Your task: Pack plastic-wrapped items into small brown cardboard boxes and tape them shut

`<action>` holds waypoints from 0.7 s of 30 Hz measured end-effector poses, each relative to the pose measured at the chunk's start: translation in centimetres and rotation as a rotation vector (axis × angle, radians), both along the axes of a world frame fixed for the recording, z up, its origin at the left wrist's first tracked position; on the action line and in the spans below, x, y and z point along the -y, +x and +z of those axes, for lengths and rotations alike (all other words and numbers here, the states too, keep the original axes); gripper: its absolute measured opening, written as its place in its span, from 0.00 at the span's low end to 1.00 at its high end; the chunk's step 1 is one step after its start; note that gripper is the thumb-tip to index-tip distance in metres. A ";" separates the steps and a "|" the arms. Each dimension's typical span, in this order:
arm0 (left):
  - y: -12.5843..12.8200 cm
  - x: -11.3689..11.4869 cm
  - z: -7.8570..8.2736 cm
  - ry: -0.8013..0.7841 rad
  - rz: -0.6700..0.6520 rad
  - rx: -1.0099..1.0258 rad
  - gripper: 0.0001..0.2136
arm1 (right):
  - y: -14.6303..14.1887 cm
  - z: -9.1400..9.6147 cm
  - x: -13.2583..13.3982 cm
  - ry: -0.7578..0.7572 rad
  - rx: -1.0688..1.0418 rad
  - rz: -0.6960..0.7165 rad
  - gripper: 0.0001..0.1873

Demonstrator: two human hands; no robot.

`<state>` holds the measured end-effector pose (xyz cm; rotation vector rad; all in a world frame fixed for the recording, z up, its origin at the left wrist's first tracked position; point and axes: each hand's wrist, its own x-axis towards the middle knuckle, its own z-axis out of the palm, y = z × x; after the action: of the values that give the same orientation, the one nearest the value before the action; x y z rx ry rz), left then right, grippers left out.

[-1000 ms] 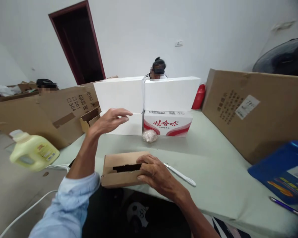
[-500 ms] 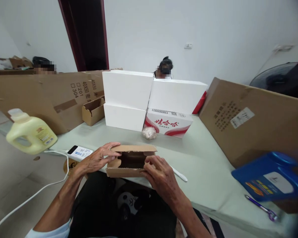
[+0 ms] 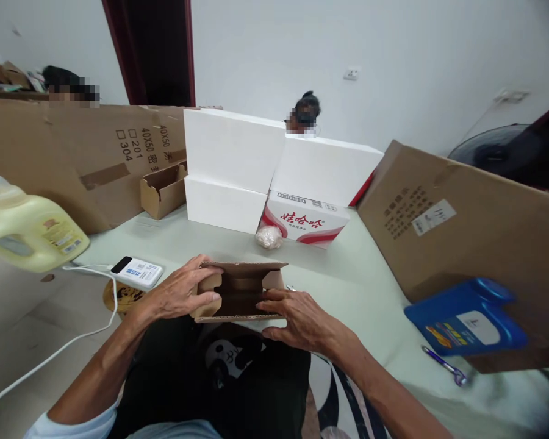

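Note:
A small brown cardboard box (image 3: 244, 283) stands at the near edge of the table with its top flaps up and its inside dark. My left hand (image 3: 183, 289) grips its left end, thumb and fingers around the side flap. At the right end, my right hand (image 3: 297, 314) holds the front wall, with fingers over the edge into the box and the thumb outside. A sliver of a white object (image 3: 291, 288) shows just behind my right hand; most of it is hidden.
A power bank (image 3: 139, 271) with a white cable and a yellow jug (image 3: 36, 228) are at left. White boxes (image 3: 233, 152), a printed carton (image 3: 306, 219) and a clear-wrapped ball (image 3: 269, 237) stand ahead. At right are a blue bottle (image 3: 466, 320) and a purple-handled tool (image 3: 443, 364).
The box's far flap has swung more upright and the opening is wider. My right hand's fingers have uncurled and reach into the box. The view has shifted slightly.

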<state>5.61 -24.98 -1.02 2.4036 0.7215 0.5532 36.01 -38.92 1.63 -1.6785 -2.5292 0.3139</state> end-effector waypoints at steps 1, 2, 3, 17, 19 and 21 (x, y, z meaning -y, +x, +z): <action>-0.1 -0.2 0.2 -0.014 -0.014 -0.009 0.23 | -0.1 -0.1 -0.1 0.010 0.034 -0.006 0.21; -0.4 -0.4 0.3 -0.043 -0.038 -0.006 0.24 | 0.0 -0.3 -0.2 0.042 0.046 -0.012 0.20; -0.8 -0.7 0.5 -0.082 -0.071 0.014 0.25 | 0.2 -0.5 0.0 0.089 0.033 -0.015 0.21; -0.4 -0.7 -3.9 -0.179 -0.021 0.367 0.39 | 3.0 -7.3 0.9 0.699 -0.757 -0.373 0.24; -0.3 -1.0 -4.4 -0.091 0.081 0.489 0.39 | 2.5 -7.3 1.4 0.706 -0.822 -0.402 0.23; -0.1 -1.4 -4.9 -0.008 0.185 0.591 0.39 | 1.8 -7.3 2.2 0.701 -0.885 -0.441 0.25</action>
<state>5.48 -23.58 -5.88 2.0095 0.6714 1.2607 37.83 -41.16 -5.69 -1.3200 -1.3575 0.0721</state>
